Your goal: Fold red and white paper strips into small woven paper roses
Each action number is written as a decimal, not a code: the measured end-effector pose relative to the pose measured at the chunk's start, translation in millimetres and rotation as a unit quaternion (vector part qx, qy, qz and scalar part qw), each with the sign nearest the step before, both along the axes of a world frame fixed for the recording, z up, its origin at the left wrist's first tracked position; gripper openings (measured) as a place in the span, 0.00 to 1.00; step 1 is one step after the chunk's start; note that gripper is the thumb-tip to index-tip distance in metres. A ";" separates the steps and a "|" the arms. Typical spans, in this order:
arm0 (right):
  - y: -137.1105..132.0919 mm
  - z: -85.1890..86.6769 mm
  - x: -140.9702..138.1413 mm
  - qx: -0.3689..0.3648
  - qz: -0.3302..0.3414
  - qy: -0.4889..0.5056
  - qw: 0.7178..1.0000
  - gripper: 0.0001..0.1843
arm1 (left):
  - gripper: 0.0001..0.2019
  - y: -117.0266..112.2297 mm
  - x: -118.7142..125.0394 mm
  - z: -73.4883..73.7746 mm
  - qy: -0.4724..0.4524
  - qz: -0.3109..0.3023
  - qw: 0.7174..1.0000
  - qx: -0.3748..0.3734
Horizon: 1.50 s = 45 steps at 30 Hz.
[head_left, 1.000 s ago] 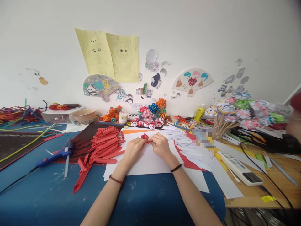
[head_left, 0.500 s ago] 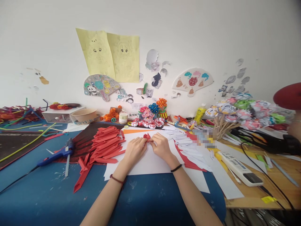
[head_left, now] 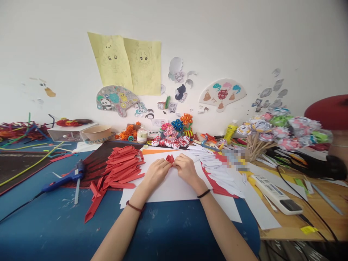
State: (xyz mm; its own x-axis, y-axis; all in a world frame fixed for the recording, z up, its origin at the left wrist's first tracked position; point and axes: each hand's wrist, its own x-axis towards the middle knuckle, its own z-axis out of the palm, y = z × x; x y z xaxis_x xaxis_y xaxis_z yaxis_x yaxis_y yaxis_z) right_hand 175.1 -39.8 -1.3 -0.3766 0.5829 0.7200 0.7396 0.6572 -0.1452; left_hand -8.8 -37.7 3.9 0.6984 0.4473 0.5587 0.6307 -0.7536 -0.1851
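A small folded red paper piece (head_left: 170,158) is pinched between my two hands, over white paper sheets (head_left: 163,194). My left hand (head_left: 157,172) closes on its left side, and my right hand (head_left: 186,168) grips its right side with thumb and fingers together. The lower part of the piece is hidden by my fingers. To the left lies a heap of folded red paper strips (head_left: 122,165). Folded white paper strips (head_left: 212,163) are spread to the right of my right hand.
A blue glue gun (head_left: 65,179) with its cord rests at left. Behind stand a glue jar (head_left: 142,136), finished red-and-white paper flowers (head_left: 176,143) and a yellow bottle (head_left: 231,132). At right are a bunch of paper flowers on sticks (head_left: 254,145), a white power strip (head_left: 276,194) and a person in red (head_left: 328,112).
My fingers have shifted slightly around the red paper piece, whose visible top now looks more upright and pointed. The person at the right edge has moved a little to the left.
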 end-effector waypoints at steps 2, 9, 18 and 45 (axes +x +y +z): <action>-0.1 -0.3 0.8 -0.005 0.007 -0.022 1.000 0.15 | 0.12 -1.1 -0.5 1.1 0.023 -0.015 1.000 -0.008; -0.3 -4.8 3.0 -0.025 0.020 -0.060 0.998 0.16 | 0.09 -3.0 2.4 1.7 0.078 -0.030 0.996 -0.028; -2.8 -1.3 1.2 -0.064 -0.037 -0.026 0.997 0.11 | 0.08 -9.4 7.9 7.7 0.006 0.084 0.996 -0.019; -6.2 4.2 -3.2 -0.087 -0.040 0.070 0.993 0.12 | 0.08 -8.1 8.8 9.0 -0.111 0.058 0.992 -0.018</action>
State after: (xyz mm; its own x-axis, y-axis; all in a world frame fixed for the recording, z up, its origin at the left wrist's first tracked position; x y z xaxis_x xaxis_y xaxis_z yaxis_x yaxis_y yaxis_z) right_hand 171.9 -45.9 2.9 -0.2271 0.7272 0.6478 0.7537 0.5524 -0.3560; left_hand 0.1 -45.8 12.8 0.5030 0.5399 0.6749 0.7356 -0.6774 -0.0063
